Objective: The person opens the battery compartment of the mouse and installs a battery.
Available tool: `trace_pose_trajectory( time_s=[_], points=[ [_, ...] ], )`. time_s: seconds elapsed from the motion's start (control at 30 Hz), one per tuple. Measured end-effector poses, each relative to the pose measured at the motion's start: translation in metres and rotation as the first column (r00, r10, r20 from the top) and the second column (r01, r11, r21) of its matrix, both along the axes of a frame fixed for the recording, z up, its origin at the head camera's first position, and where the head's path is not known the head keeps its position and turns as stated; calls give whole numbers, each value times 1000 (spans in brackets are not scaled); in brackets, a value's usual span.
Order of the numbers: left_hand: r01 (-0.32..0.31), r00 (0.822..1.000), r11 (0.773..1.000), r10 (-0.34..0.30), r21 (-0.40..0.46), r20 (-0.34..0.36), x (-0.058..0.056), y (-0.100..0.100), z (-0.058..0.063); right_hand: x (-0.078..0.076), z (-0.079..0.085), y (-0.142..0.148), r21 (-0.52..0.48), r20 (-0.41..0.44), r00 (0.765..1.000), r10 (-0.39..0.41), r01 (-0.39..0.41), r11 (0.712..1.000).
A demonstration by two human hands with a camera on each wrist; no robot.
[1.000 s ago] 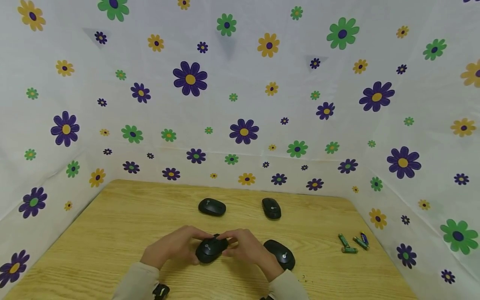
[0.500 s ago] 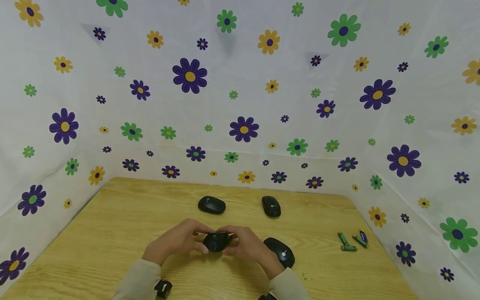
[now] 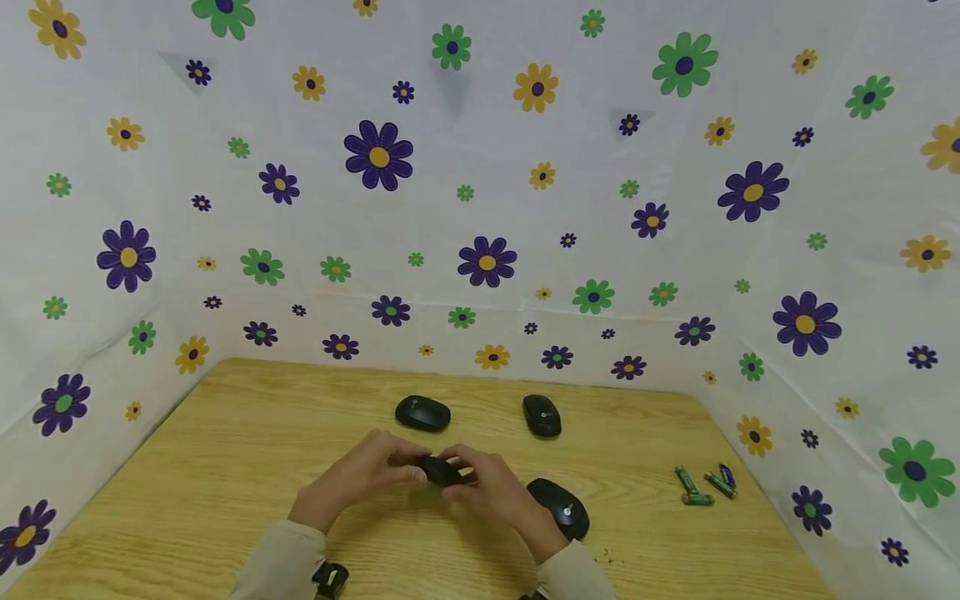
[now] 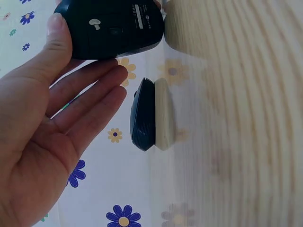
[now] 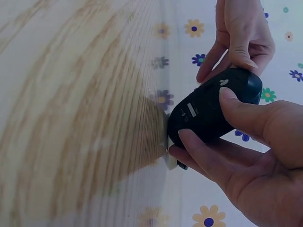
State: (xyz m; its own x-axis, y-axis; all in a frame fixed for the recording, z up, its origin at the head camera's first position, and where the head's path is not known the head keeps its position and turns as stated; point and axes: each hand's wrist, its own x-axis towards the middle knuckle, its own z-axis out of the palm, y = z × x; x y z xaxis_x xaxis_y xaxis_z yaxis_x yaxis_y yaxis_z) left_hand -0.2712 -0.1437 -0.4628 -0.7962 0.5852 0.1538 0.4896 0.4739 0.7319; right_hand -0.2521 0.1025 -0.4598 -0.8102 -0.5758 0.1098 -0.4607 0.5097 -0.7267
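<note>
A black computer mouse is held between both hands above the middle of the wooden table, tipped up on edge. My left hand pinches one end between thumb and fingers. On the other end, my right hand grips with thumb and fingertips. The mouse's underside, with a pale label and a small logo, faces the left wrist camera. That underside also shows in the right wrist view, where my right thumb lies across it. In the head view the top of the mouse is mostly hidden.
Two more black mice, one at back left and one at back right, lie on the table. Another mouse sits beside my right wrist. Several green batteries and a blue one lie at the right.
Both hands have moved slightly away from me with the mouse. It has tilted from showing its logo-marked top to a narrow edge. The other mice and batteries stay put.
</note>
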Motion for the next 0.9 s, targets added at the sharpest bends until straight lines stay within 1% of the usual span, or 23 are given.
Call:
trace_pose_trajectory(
  time_s=[0.1,0.17,0.23,0.33,0.4,0.57,0.63,0.73,0.8,0.9],
  points=[
    [1,1000,1000,-1,8,-9,0,0,2,0,1,0,6,9,1000,-8,8,1000],
    [-1,1000,1000,1,0,-24,0,0,2,0,1,0,4,10,1000,-10,10,1000],
    [3,999,1000,-3,-6,-40,0,0,1,1,0,0,1,-6,1000,-11,11,1000],
    [9,999,1000,-9,-3,-51,1,0,-1,1,0,-1,-28,6,1000,-8,8,1000],
    [12,999,1000,-12,14,-43,1,0,-3,2,-1,-1,-50,16,1000,2,-1,999],
    [13,999,999,-11,48,-40,2,2,-6,3,-2,-3,-123,80,996,33,-23,992],
    [12,999,998,-9,59,-43,2,3,-6,4,-1,-4,-154,102,994,49,-33,987],
    [2,1000,998,0,69,-29,3,3,-5,5,1,-5,-189,125,989,75,-51,981],
    [-7,1000,997,8,72,-13,3,3,-5,5,2,-5,-194,129,988,84,-58,979],
    [-22,1000,996,20,86,23,4,2,-4,5,5,-5,-167,124,990,65,-44,985]
  ],
)
